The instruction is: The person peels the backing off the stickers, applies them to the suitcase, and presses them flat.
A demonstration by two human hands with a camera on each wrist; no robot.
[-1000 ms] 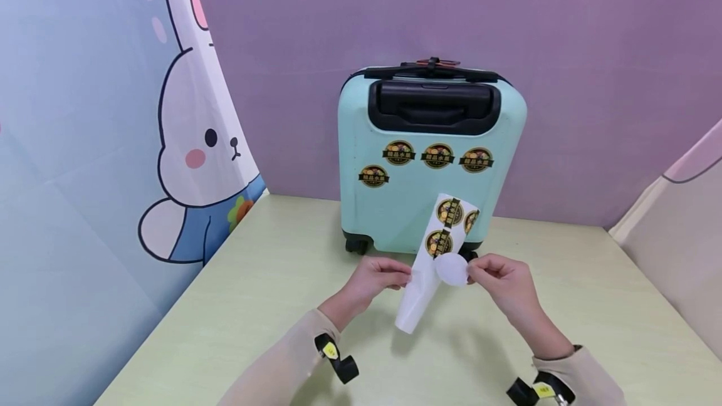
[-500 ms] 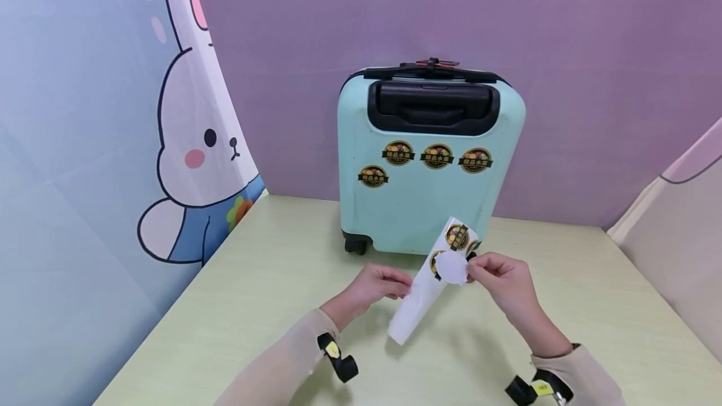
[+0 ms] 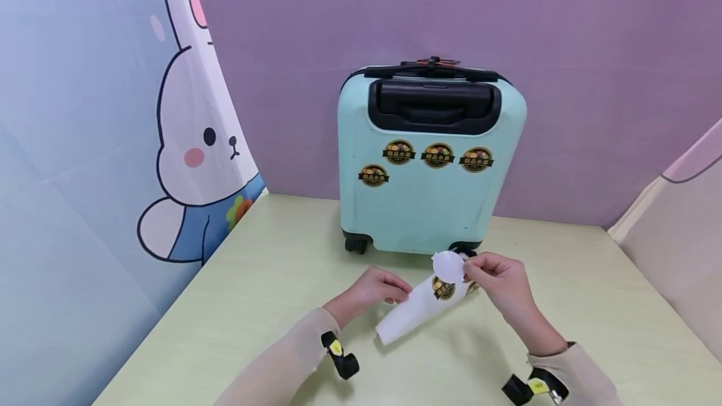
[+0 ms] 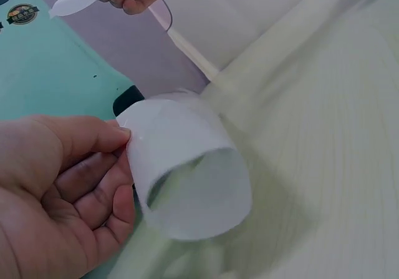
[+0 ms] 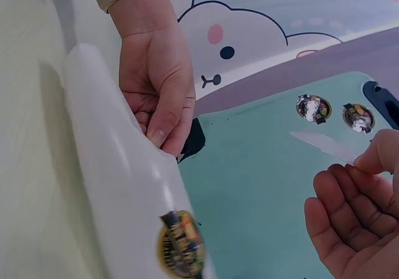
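Observation:
Between thumb and fingers, my left hand (image 3: pixel 373 292) pinches the edge of a white sticker sheet (image 3: pixel 412 313), curled into a loose tube. Its open end faces the left wrist view, where the sheet (image 4: pixel 181 126) is hollow. A black-and-gold round sticker (image 3: pixel 444 288) shows on the sheet's far part. My right hand (image 3: pixel 501 275) pinches a single peeled sticker (image 3: pixel 449 266) by its edge, white back towards the head view. In the right wrist view this sticker (image 5: pixel 325 145) appears nearly edge-on, clear of the sheet (image 5: pixel 118 160).
A mint-green suitcase (image 3: pixel 417 212) stands upright behind the hands, with a black handle recess (image 3: pixel 434 107). Several matching stickers, one of them at the left (image 3: pixel 373 176), are on its front. A purple cloth (image 3: pixel 592 80) hangs behind it, above the pale table (image 3: pixel 271 293).
The sheet has swung down from in front of the suitcase to lie lower and flatter, its far end dropping. My left hand has lowered slightly; my right hand with the peeled sticker has barely moved.

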